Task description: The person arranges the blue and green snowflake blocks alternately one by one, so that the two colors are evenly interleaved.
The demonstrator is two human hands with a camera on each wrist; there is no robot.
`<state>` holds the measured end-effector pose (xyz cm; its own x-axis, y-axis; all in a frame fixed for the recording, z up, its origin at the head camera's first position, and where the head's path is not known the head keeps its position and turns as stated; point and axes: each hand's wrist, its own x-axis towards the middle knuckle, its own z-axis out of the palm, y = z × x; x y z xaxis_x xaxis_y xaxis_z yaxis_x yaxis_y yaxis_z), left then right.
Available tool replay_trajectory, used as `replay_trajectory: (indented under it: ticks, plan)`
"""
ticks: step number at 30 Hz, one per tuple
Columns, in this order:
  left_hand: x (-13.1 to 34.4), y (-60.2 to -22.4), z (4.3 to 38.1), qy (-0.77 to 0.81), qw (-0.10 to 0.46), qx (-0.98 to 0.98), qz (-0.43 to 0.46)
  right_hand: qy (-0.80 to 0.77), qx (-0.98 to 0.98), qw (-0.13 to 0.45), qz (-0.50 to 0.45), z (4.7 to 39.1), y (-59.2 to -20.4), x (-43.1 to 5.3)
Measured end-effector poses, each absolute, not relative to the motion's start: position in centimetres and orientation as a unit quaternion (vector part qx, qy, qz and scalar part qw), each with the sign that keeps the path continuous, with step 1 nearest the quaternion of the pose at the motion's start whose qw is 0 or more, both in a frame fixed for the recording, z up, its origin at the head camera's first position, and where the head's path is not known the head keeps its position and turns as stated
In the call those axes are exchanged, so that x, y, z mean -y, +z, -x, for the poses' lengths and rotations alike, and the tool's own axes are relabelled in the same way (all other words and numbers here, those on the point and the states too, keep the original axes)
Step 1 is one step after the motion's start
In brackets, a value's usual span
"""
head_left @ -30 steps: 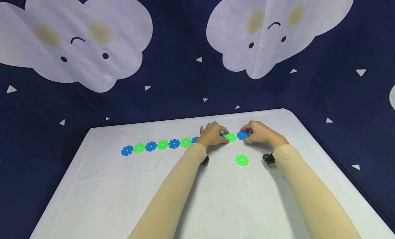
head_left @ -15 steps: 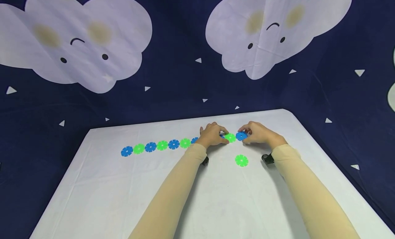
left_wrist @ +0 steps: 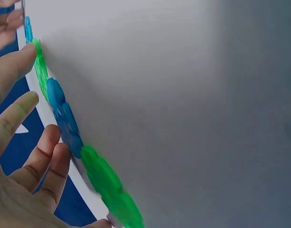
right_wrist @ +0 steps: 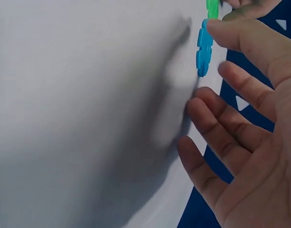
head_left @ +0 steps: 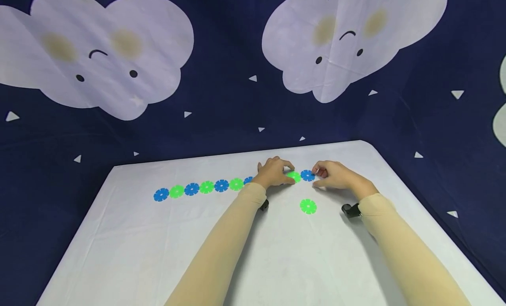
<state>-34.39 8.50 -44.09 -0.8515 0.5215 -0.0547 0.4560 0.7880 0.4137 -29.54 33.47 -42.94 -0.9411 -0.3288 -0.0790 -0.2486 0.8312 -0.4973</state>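
Note:
In the head view a row of flat, notched plastic snowflake discs, blue and green by turns, runs across the white table. My left hand [head_left: 272, 172] lies over part of the row and hides some discs. Its thumb and index finger pinch the edges of a green snowflake disc [head_left: 294, 177]. At the row's right end lies a blue snowflake disc [head_left: 307, 175], edge to edge with that green one. Just right of it is my right hand [head_left: 335, 174], fingers loosely bent and spread, holding nothing. The right wrist view shows its thumb by the blue disc [right_wrist: 202, 52].
A loose green snowflake disc [head_left: 308, 206] lies nearer the front, below the row's right end. The row's left end is a blue disc [head_left: 161, 194]. Beyond the white table [head_left: 138, 253] hangs a dark blue cloth [head_left: 221, 135] with clouds.
My right hand brought the blue disc left against the green one, then let go and drew slightly right. My left hand stayed on its green disc.

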Motion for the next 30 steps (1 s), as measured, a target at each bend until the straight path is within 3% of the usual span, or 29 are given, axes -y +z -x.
replay_trajectory:
  ticks: [9,30]
  plan:
    - [-9.4,-43.9,34.2,0.197,0.094,-0.936,-0.278,-0.257,-0.939,0.123,0.194,26.7,-43.1,-33.0]
    - [-10.7,-43.9,33.8,0.162,0.100,-0.937,-0.292,-0.244,-0.935,0.126,0.226,24.6,-43.4,-30.6]
